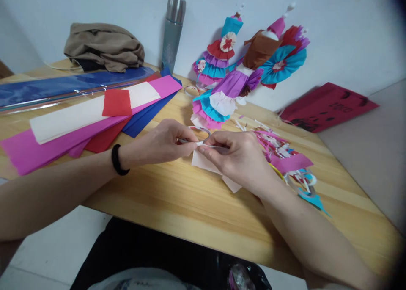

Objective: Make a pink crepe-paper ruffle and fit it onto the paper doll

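Note:
My left hand (168,141) and my right hand (236,154) meet over the middle of the table, fingertips nearly touching. Both pinch the upper edge of a piece of white crepe paper (206,161), which hangs below the right fingers. Just behind the fingertips curves a thin pale loop (207,134), perhaps a strip or a tape ring; my fingers partly cover it. Left of my hands lie folded crepe sheets: a white one (69,118), a magenta one (28,150) and a small red piece (116,103) on top.
Crepe-paper dolls (218,87) in ruffled dresses lean at the wall beside a grey thermos (173,36). Brown cloth (104,46) sits at the back left. Colourful scraps (285,154) lie right of my hand, with a dark pink bag (330,108) behind. The wooden table's front edge (177,235) runs below my arms.

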Demonstrator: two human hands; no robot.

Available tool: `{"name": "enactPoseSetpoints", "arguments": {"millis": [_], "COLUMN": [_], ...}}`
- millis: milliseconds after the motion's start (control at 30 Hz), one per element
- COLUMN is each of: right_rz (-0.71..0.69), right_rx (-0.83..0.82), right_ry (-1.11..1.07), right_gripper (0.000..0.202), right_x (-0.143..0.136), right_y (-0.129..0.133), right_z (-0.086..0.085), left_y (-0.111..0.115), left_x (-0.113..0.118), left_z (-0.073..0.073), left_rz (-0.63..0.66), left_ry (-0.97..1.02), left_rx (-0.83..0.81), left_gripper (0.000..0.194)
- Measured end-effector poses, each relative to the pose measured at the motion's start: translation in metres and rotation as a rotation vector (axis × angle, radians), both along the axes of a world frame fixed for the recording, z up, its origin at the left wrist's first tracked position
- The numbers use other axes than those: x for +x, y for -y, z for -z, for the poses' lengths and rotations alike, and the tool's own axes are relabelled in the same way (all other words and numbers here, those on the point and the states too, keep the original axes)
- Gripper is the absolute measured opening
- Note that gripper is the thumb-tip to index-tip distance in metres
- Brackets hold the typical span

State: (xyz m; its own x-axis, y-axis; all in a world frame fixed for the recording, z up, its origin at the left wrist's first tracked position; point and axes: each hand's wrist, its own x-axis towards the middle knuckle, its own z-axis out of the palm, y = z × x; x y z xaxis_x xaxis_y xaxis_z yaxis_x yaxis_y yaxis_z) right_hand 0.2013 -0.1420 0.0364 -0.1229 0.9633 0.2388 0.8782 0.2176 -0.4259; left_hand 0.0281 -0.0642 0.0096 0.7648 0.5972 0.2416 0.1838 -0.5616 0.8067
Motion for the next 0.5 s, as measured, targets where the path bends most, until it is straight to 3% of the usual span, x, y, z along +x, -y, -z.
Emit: {"name": "enactPoseSetpoints", "arguments": {"millis": [500], "right_rz": [0.008], "right_rx": [0.015], "right_ry": [-0.072], "right_gripper": [0.013], "right_x": [0.0019], "right_y": [0.0011], "right_z": [-0.0002], "left_y": [-0.0051], "left_x": [0.0011], "left_z": [0.0088], "left_rz": [-0.095], "left_ry": [0.028], "left_rx": [0.282], "left_gripper": [0.018]}}
